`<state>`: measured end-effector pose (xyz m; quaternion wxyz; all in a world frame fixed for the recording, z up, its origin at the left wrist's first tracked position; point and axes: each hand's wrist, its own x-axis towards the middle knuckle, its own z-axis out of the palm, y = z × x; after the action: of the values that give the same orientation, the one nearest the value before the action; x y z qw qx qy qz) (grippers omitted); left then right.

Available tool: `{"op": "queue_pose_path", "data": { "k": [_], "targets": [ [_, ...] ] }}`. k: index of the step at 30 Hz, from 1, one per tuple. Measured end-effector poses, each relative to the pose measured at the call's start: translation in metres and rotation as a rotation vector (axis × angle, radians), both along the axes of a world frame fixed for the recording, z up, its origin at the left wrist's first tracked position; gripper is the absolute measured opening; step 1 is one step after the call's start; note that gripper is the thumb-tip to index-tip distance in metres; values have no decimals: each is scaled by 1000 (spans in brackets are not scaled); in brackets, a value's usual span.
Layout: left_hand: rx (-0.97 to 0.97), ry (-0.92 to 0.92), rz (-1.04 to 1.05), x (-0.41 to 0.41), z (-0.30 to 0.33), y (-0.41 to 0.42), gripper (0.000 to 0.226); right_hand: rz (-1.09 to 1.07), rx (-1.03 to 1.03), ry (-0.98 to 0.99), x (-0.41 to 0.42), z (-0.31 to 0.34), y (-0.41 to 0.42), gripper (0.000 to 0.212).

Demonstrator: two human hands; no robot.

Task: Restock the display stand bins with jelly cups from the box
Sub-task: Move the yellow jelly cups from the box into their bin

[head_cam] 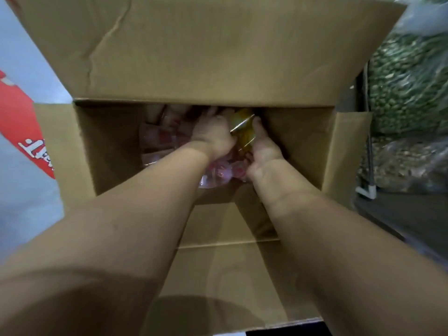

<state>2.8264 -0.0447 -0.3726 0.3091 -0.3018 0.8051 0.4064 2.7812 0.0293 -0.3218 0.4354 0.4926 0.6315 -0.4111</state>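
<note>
An open cardboard box [109, 146] fills the view, its flaps spread out. Deep inside lie several jelly cups in pink and red wrapping [160, 137]. Both my arms reach down into it. My left hand [213, 134] and my right hand [263, 147] press from either side on a yellow jelly pack [243, 132] with a shiny film, holding it between them near the box's far wall. More pink packs [223, 173] lie under my wrists. The display stand is not in view.
A red and white panel with lettering [21, 122] stands to the left of the box. Clear bags of green produce [409, 88] are stacked on the right, above a dark shelf edge [388, 214].
</note>
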Motion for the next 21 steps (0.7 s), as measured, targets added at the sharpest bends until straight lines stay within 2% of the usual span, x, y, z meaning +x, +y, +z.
{"op": "queue_pose_path", "data": {
  "k": [3,6,9,11,15,21],
  "targets": [
    [134,65,201,11,15,-6,50,-55,-30,89,6,9,-1,32],
    [253,107,412,30,59,-10,47,-93,-173,159,13,41,2,23],
    [370,157,619,51,134,-12,37,1,-351,137,20,102,7,25],
    [356,201,696,63,199,-17,44,73,-458,138,24,159,8,28],
    [299,402,749,72,344,-44,46,301,-566,362,17,299,2,35],
    [179,709,477,42,561,-85,40,597,-647,770,-20,522,4,46]
  ]
}}
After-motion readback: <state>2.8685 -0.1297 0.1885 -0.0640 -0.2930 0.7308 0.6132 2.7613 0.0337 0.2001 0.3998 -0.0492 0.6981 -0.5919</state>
